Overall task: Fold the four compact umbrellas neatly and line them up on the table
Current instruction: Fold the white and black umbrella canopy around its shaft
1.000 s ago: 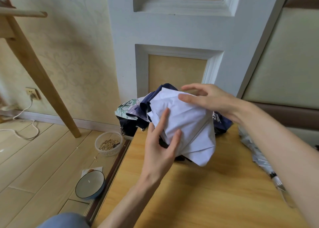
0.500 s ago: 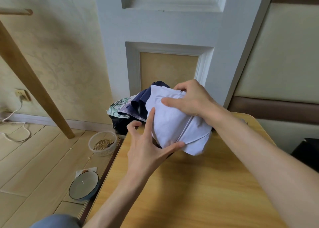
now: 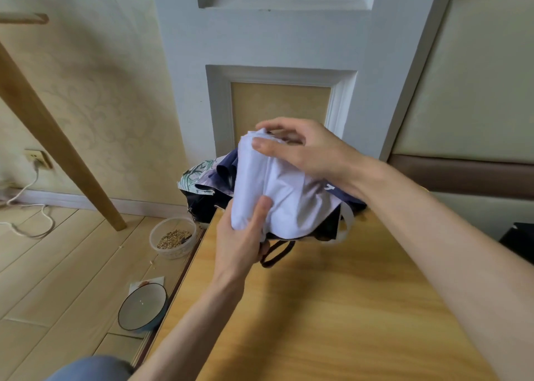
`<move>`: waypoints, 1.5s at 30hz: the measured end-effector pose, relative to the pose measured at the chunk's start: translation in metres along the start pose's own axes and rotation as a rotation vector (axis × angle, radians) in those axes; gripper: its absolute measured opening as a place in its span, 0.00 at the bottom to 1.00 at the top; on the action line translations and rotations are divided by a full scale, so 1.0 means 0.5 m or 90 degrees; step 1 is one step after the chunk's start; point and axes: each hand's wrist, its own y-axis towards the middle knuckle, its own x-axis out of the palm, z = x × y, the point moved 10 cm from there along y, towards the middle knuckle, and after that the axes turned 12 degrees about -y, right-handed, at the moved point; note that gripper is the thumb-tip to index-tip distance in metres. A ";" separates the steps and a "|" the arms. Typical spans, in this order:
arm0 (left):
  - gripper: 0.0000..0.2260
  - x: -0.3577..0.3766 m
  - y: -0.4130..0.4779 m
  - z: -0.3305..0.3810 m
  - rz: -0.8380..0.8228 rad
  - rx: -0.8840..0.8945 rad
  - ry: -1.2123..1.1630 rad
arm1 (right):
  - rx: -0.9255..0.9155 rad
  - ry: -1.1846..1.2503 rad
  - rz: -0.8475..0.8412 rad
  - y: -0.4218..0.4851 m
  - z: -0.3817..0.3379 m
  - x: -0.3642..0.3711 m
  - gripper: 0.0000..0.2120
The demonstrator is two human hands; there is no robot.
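A white compact umbrella is held upright above the far edge of the wooden table. My left hand grips its lower end, thumb pressed on the white cloth; a dark wrist loop hangs below. My right hand curls round the top end, fingers and thumb on the bunched cloth. Behind it lie a navy umbrella and a floral-patterned one in a heap with dark fabric at the table's far left corner.
On the floor left of the table stand a plastic tub of grain and a dark-rimmed bowl. A slanted wooden leg and a white cable are further left. A white panelled door rises behind.
The white umbrella's loose cloth has been gathered into a tighter upright roll. My left hand moved from flat fingers on the cloth to a grip on the lower end; my right hand shifted to the top.
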 end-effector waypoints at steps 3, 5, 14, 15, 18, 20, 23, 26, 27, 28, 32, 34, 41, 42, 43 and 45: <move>0.25 -0.016 0.009 0.014 0.031 0.020 -0.033 | -0.025 -0.039 0.005 -0.029 0.014 -0.039 0.17; 0.25 -0.020 0.011 0.035 0.038 0.058 -0.039 | -0.024 -0.042 -0.014 -0.050 0.030 -0.049 0.13; 0.35 -0.045 0.017 0.063 0.083 0.110 -0.051 | -0.084 -0.117 -0.048 -0.093 0.062 -0.012 0.04; 0.33 -0.050 0.016 0.061 0.096 0.111 -0.056 | -0.086 -0.127 0.036 -0.093 0.066 -0.031 0.04; 0.26 -0.075 0.014 0.059 0.163 0.110 -0.087 | -0.061 -0.182 0.303 -0.123 0.084 -0.097 0.05; 0.21 -0.089 0.015 0.061 0.191 0.117 -0.091 | -0.053 -0.217 0.411 -0.148 0.093 -0.118 0.06; 0.18 -0.087 0.016 0.065 0.188 0.130 -0.065 | -0.079 -0.297 0.435 -0.161 0.090 -0.096 0.06; 0.20 -0.082 0.016 0.066 0.174 0.139 -0.043 | -0.084 -0.373 0.424 -0.158 0.090 -0.070 0.12; 0.20 -0.084 0.016 0.065 0.174 0.142 -0.037 | -0.084 -0.398 0.443 -0.161 0.089 -0.070 0.11; 0.20 -0.086 0.016 0.065 0.175 0.148 -0.032 | -0.081 -0.420 0.482 -0.170 0.088 -0.075 0.11; 0.20 -0.089 0.014 0.066 0.183 0.170 -0.035 | -0.029 -0.392 0.658 -0.220 0.111 -0.112 0.13; 0.19 -0.085 0.016 0.064 0.177 0.161 -0.039 | 0.048 -0.264 0.632 -0.210 0.169 -0.117 0.14; 0.18 -0.082 0.024 0.065 0.160 0.155 -0.032 | 0.070 0.031 0.336 -0.118 0.232 -0.043 0.06; 0.17 -0.084 0.024 0.065 0.164 0.153 -0.031 | 0.063 0.020 0.339 -0.116 0.228 -0.040 0.05; 0.16 -0.086 0.024 0.065 0.168 0.152 -0.031 | 0.059 0.010 0.353 -0.116 0.224 -0.043 0.05; 0.13 -0.091 0.023 0.067 0.177 0.155 -0.030 | 0.054 -0.008 0.409 -0.128 0.219 -0.060 0.06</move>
